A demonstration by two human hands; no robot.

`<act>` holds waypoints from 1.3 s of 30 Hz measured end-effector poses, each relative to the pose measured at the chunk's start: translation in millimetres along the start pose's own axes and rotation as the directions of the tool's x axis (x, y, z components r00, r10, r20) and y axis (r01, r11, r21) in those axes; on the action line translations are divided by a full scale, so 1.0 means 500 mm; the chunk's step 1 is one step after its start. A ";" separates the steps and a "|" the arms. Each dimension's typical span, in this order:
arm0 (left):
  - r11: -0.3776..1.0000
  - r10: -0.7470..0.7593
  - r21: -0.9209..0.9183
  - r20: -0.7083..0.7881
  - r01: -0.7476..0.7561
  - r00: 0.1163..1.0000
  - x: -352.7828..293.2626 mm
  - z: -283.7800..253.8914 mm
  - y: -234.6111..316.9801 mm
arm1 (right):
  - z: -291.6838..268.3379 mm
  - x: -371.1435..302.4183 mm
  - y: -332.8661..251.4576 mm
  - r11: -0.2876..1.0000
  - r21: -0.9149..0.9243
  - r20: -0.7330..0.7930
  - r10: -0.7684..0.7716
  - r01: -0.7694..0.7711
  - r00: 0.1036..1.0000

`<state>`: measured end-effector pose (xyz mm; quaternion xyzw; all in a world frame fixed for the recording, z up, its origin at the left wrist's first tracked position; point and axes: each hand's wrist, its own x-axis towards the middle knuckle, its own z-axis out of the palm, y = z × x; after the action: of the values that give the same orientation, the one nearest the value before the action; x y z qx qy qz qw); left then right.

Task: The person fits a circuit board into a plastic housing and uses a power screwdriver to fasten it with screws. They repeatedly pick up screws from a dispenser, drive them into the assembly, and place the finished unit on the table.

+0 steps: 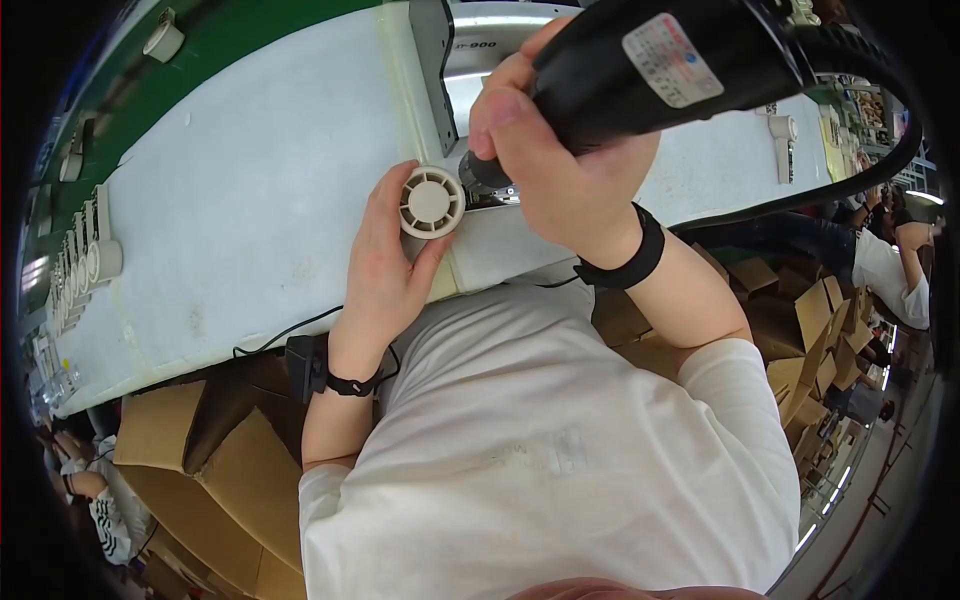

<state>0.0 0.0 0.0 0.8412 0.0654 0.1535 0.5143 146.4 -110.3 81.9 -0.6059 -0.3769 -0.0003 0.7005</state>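
My left hand (385, 255) is closed around the rim of a small white handheld fan (431, 202), its round spoked head facing up. Whatever lies beneath the fan's head is hidden. Wrapped in my right hand (570, 165) is a black corded power tool (610, 85), like an electric screwdriver, with a pale label on its thick body. Its dark nose (486, 172) points down to the left, just right of the fan's head; whether the two touch, I cannot tell. Behind my hands stands a grey metal machine (490, 60), partly covered by the tool.
Several white handheld fans (102, 262) stand in a row at the left of the white worktop (250, 170). Another white fan (784, 130) is at the right. The tool's thick black cable (840, 190) loops down the right side. Open cardboard boxes (165, 430) sit below the table edge.
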 end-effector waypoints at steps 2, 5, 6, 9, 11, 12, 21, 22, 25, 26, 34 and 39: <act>1.000 -0.001 -0.001 -0.016 0.001 1.000 0.000 0.004 0.000 | 0.008 0.001 0.003 0.998 -0.040 -0.042 -0.046 0.044 0.998; 1.000 0.005 0.007 -0.028 -0.004 1.000 0.001 0.005 0.003 | 0.008 0.001 0.001 0.995 -0.078 -0.050 -0.065 0.061 0.997; 1.000 0.011 0.017 -0.028 -0.011 1.000 0.001 0.002 0.005 | 0.009 0.001 0.000 0.994 -0.096 -0.042 -0.060 0.055 0.997; 0.999 0.022 0.032 -0.028 -0.021 0.999 0.001 -0.002 0.006 | 0.014 0.001 0.001 0.996 -0.079 -0.050 -0.034 0.030 0.998; 0.999 0.035 0.042 -0.037 -0.033 0.999 0.006 -0.001 0.008 | 0.015 0.004 0.002 1.000 -0.010 -0.069 0.002 -0.002 0.998; 0.998 0.039 0.042 -0.039 -0.037 0.998 0.006 0.000 0.007 | 0.013 0.006 -0.001 1.000 -0.010 -0.068 -0.002 0.002 0.998; 0.997 0.068 0.051 -0.045 -0.065 0.997 0.002 -0.003 0.011 | -0.087 0.070 -0.072 0.972 0.144 -0.150 -0.167 0.188 0.975; 0.997 0.060 0.040 -0.039 -0.059 0.997 0.001 -0.003 0.011 | -0.086 0.075 -0.068 0.971 0.143 -0.143 -0.172 0.193 0.975; 0.998 0.059 0.032 -0.039 -0.058 0.997 -0.001 -0.005 0.010 | -0.083 0.077 -0.046 0.980 0.127 -0.142 -0.135 0.154 0.981; 0.997 0.063 0.036 -0.036 -0.062 0.997 -0.002 -0.006 0.009 | -0.083 0.076 -0.040 0.980 0.125 -0.140 -0.138 0.156 0.980; 0.998 0.054 0.023 -0.022 -0.053 0.998 0.002 -0.002 0.007 | -0.088 0.062 -0.038 0.996 0.002 -0.010 -0.086 0.086 0.996; 0.999 0.031 0.015 -0.030 -0.031 0.999 0.001 0.001 0.004 | -0.118 0.000 -0.082 0.999 0.041 -0.040 0.001 0.000 0.999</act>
<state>0.6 -1.0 1.8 0.8434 0.0613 0.1737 0.5047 158.9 -171.5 117.6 -0.5913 -0.3628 -0.0043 0.7202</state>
